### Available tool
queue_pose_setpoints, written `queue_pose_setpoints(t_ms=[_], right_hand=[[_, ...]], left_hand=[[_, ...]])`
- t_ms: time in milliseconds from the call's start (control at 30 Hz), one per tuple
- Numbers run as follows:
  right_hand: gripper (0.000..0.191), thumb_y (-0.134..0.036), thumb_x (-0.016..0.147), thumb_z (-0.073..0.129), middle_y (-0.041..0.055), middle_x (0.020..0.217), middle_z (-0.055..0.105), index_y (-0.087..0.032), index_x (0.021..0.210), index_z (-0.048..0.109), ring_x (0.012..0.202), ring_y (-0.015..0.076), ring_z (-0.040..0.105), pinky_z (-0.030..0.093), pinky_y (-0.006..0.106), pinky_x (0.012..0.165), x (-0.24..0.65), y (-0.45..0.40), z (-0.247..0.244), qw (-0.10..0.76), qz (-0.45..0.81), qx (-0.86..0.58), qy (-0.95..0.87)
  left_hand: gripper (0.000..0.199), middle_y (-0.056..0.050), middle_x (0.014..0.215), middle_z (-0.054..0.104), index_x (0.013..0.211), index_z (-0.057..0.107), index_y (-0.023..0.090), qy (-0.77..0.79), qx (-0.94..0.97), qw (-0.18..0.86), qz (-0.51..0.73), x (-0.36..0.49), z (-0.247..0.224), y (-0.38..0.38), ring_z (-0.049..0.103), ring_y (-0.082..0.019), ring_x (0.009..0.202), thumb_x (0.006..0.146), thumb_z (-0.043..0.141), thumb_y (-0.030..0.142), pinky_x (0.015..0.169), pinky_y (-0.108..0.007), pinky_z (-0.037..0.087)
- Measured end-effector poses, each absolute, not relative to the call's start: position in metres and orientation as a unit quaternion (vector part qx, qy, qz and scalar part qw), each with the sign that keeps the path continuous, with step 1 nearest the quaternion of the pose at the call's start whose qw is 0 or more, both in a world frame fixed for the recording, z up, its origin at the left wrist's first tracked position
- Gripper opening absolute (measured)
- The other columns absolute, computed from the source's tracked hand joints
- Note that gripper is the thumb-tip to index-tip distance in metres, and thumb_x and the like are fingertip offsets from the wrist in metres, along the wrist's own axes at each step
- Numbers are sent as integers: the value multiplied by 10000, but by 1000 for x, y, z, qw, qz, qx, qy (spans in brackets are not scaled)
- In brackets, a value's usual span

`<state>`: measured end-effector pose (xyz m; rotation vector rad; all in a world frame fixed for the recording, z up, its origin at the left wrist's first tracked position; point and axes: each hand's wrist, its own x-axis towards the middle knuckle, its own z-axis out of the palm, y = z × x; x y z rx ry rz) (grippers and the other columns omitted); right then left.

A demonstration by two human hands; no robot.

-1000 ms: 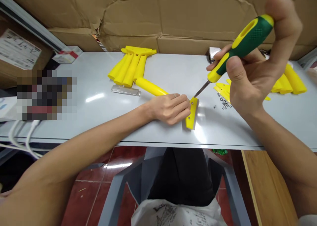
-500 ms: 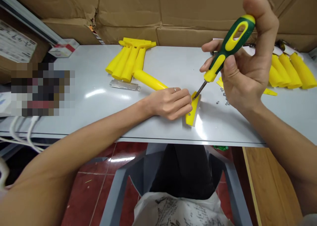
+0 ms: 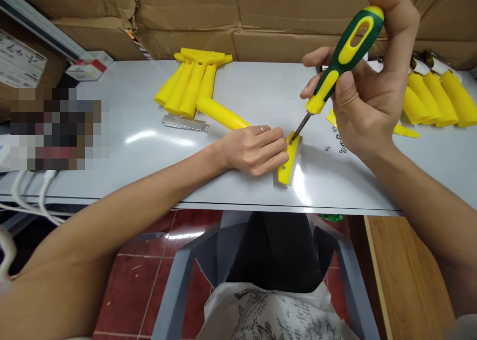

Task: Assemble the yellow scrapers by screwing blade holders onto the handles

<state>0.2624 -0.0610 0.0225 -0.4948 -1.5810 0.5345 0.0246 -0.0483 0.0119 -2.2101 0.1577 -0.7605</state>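
On the tabletop, near centre, a yellow scraper lies gripped in the left hand. The right hand grasps a green-and-yellow screwdriver, tip at the scraper's far screw; farther left lie yellow scraper handles.

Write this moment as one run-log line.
left hand: holds yellow scraper | right hand: holds screwdriver | tip: at scraper's far screw | nearby: small metal fasteners on table
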Motion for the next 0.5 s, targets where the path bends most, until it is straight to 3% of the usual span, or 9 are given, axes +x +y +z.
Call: queue_pose_setpoints(t_ms=[133,267,433,500], right_hand=[[534,-591,968,726,-110,1694,363,-516,1473,570,1195,259,731,736,447,856,262,-66,26,638,247,-227,-693],[502,-500,997,726,-111,1696,350,-519,1476,576,1226,266,735,746,450,880,261,-71,29,628,254,-240,-696],[505,-513,981,764,-112,1598,462,-528,1456,593,1003,167,780,755,370,810,257,-75,33,640,175,-232,-712],[589,-596,899,842,-118,1564,496,-546,1432,598,1017,168,792,740,329,834,256,-80,33,634,153,-254,-714]], left_hand=[[342,17,724,530,723,483,194,59,-872,386,-296,24,12,-48,589,-106,682,1028,571,69,523,-240,396],[335,16,729,533,732,489,192,59,-873,383,-294,24,12,-49,577,-106,672,1034,562,67,531,-246,399],[339,12,730,540,734,480,192,60,-873,379,-299,25,13,-49,576,-109,676,1038,555,63,529,-246,377],[339,7,723,548,730,479,192,58,-873,374,-309,26,13,-49,574,-112,673,1027,576,61,522,-250,374]])
